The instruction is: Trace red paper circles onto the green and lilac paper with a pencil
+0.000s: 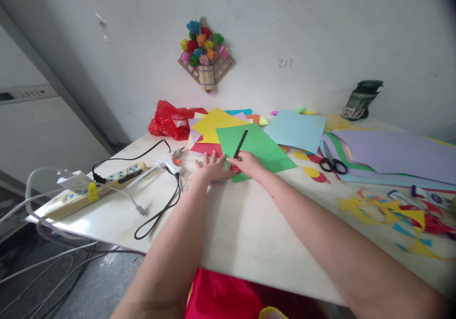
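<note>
Right hand on pen at green sheet's near-left edge, left hand flat beside it

Right hand (249,163): fingers closed around a black pen (242,141), which leans with its upper end away and to the right. Pen tip hidden by fingers; can't tell if it touches paper. Small red piece (234,168) just under that hand, by the edge of the green paper sheet (265,148).

Left hand (213,169): not gripping, fingers spread, palm down, thumb toward the red piece.

Green sheet lies on the surface (245,233) ahead of both hands, overlapping the yellow sheet (217,125) behind. Light blue sheet (297,131) behind right.

Right side: black-handled scissors (333,163) by a stack topped with a purple sheet (395,153); yellow and red discs (312,172) nearer the hands; paper scraps (383,208) farther right.

Left side: white glue gun (171,161), then the power strip (78,202). Red plastic bag (169,119) near the wall.
</note>
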A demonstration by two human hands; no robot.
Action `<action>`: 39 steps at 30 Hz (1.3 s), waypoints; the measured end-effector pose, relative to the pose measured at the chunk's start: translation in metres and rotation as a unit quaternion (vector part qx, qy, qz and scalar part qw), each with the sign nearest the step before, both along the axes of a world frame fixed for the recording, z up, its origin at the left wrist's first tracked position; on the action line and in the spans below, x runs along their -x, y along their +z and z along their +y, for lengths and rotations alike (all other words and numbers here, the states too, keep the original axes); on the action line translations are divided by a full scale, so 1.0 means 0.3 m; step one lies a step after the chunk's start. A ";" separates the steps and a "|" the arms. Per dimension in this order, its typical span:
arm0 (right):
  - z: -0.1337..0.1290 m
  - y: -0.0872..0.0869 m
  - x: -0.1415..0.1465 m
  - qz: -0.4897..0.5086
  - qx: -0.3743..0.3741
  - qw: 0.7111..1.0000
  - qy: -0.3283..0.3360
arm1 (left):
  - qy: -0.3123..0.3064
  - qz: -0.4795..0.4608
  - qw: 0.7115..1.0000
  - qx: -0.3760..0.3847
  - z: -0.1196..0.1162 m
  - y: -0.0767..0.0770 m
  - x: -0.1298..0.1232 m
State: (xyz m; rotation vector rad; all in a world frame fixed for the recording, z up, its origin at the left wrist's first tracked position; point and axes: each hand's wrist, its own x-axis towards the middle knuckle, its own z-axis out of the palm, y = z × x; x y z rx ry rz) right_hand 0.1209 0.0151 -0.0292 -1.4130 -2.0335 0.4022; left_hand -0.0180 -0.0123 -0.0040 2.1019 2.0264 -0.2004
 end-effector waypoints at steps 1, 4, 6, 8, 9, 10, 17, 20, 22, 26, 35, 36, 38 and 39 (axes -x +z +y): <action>0.000 0.001 0.000 0.002 0.001 1.000 0.000 | 0.000 -0.001 1.000 0.000 0.000 0.000 0.000; -0.001 0.005 0.001 0.005 0.003 1.000 -0.003 | 0.003 0.000 1.000 -0.002 0.000 0.001 -0.001; -0.001 0.006 0.001 0.005 0.004 1.000 -0.006 | 0.002 -0.001 1.000 -0.004 0.000 0.001 -0.001; -0.001 0.006 0.001 0.007 0.002 1.000 -0.007 | 0.000 0.000 1.000 -0.005 0.001 0.000 -0.001; -0.001 0.005 0.001 0.008 0.000 1.000 -0.007 | 0.000 0.000 1.000 -0.004 0.001 0.000 -0.001; -0.001 0.004 0.001 0.010 -0.002 1.000 -0.007 | -0.001 0.001 1.000 -0.004 0.001 -0.001 -0.001; 0.008 -0.005 -0.001 0.018 -0.012 1.000 -0.003 | 0.002 -0.003 1.000 -0.002 -0.002 -0.001 0.001; 0.013 -0.009 -0.001 0.020 -0.016 1.000 -0.007 | 0.003 -0.003 1.000 -0.003 0.003 -0.006 0.004; 0.016 -0.011 -0.001 0.023 -0.020 0.999 -0.008 | 0.001 -0.004 1.000 -0.004 0.008 -0.010 0.007; 0.019 -0.016 -0.003 0.030 -0.026 0.999 -0.011 | 0.000 -0.004 1.000 -0.008 0.013 -0.015 0.009; 0.015 -0.010 -0.005 0.037 -0.030 0.999 -0.019 | -0.004 -0.004 1.000 -0.006 0.008 -0.010 0.008; 0.015 -0.010 -0.006 0.039 -0.031 0.999 -0.020 | -0.004 -0.004 1.000 -0.006 0.008 -0.010 0.008; 0.016 -0.010 -0.008 0.045 -0.035 0.998 -0.020 | -0.006 -0.004 1.000 -0.008 0.009 -0.010 0.010; 0.016 -0.011 -0.010 0.047 -0.037 0.998 -0.018 | -0.007 -0.005 1.000 -0.009 0.009 -0.010 0.010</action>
